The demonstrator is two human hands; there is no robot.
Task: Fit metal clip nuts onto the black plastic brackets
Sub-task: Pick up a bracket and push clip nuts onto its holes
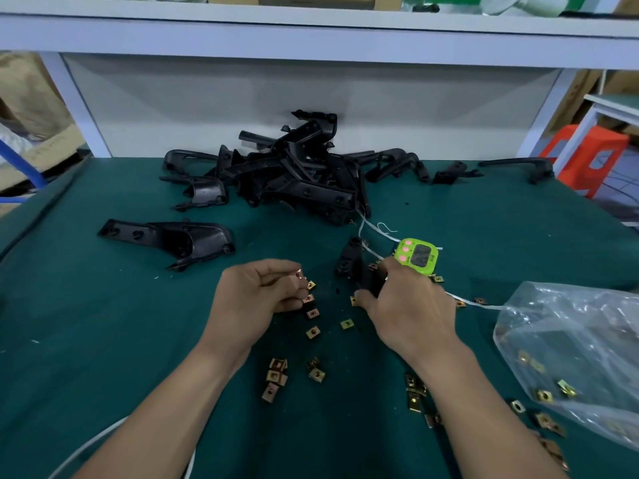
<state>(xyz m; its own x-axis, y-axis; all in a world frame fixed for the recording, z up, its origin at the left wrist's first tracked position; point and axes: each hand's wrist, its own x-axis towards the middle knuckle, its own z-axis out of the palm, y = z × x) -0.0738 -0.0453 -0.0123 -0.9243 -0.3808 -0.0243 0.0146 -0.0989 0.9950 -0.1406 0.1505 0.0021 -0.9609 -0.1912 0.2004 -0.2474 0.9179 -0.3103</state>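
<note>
As my right hand (411,309) is gripping a black plastic bracket (349,261) steady by the green timer (418,255), my left hand (252,292) is pinching a gold clip nut (300,274).

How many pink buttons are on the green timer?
3. They run in a column down the left side of the green timer: top button, middle button, bottom button, nearest the right hand. None look hidden.

We can read no text here: the green timer (416,256) shows a dark, blurred screen, and faint print on the cardboard box (48,146) is illegible
</note>
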